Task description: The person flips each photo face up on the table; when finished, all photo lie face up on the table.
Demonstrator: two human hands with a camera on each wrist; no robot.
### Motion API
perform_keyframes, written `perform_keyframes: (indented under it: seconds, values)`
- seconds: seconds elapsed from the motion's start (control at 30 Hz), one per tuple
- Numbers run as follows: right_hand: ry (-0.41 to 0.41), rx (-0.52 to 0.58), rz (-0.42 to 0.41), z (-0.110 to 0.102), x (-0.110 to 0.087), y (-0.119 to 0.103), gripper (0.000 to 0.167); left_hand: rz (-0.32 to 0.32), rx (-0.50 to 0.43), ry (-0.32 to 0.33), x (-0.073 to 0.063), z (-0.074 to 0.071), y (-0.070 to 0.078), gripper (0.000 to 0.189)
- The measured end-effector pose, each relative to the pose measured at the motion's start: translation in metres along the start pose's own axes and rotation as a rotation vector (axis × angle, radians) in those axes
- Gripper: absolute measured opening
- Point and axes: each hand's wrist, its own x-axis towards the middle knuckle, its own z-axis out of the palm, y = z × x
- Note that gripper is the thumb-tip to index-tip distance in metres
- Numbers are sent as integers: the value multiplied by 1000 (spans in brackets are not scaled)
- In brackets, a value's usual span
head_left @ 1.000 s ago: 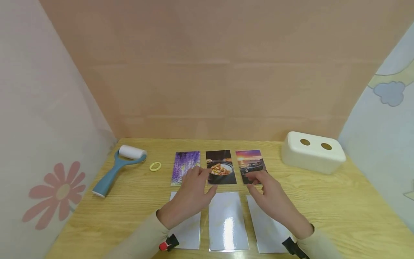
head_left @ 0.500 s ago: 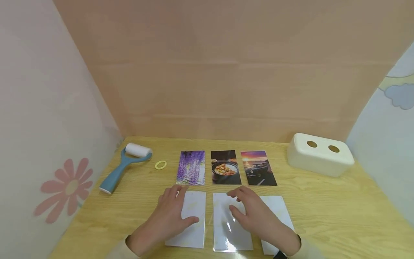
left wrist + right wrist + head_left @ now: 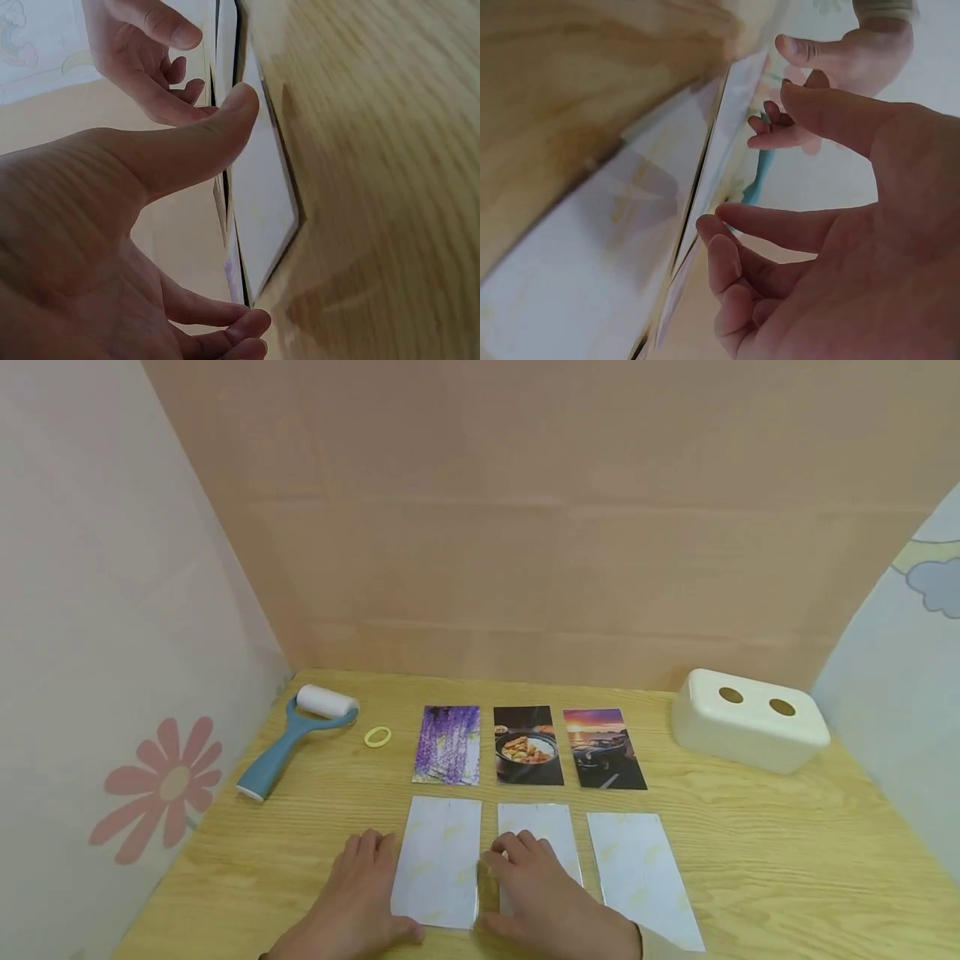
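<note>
My left hand [image 3: 351,897] lies at the left edge of the left white sheet [image 3: 437,860], thumb near its lower edge and fingers loosely extended. On that sheet's other side, my right hand [image 3: 543,897] reaches across the middle white sheet [image 3: 534,821], hiding much of it. Its fingertips are right at the left sheet's right edge. In the right wrist view, the right thumb [image 3: 825,109] stands well apart from the bent fingers. The sheets are flat, glossy and faintly marked in yellow. A third white sheet [image 3: 645,877] lies to the right, beside the right wrist.
Behind the sheets lie a purple flower picture [image 3: 447,745], a food picture [image 3: 527,747] and a car-at-sunset picture [image 3: 603,750]. A blue-handled roller [image 3: 288,739] and yellow ring [image 3: 377,737] are at left. A cream box [image 3: 750,718] with two holes stands back right.
Both hands have drawn back from the pictures toward the near side and down to the left sheet's two sides. The right hand has also moved left. The head view has shifted slightly.
</note>
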Motion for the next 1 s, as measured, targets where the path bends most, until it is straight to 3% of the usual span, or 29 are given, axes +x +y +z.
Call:
perform_keyframes:
  seconds: [0.2, 0.43, 0.7, 1.0]
  values:
    - [-56, -64, 1, 9, 4, -12, 62, -5, 12, 0, -2, 5, -5, 96]
    - [-24, -167, 18, 9, 9, -16, 63, -16, -8, -7, -3, 9, -6, 101]
    - [-40, -157, 40, 11, 12, -16, 65, -18, -76, -13, -5, 11, -7, 102]
    - [-39, -145, 36, 11, 11, -16, 65, -59, -154, 31, -6, 10, -4, 103]
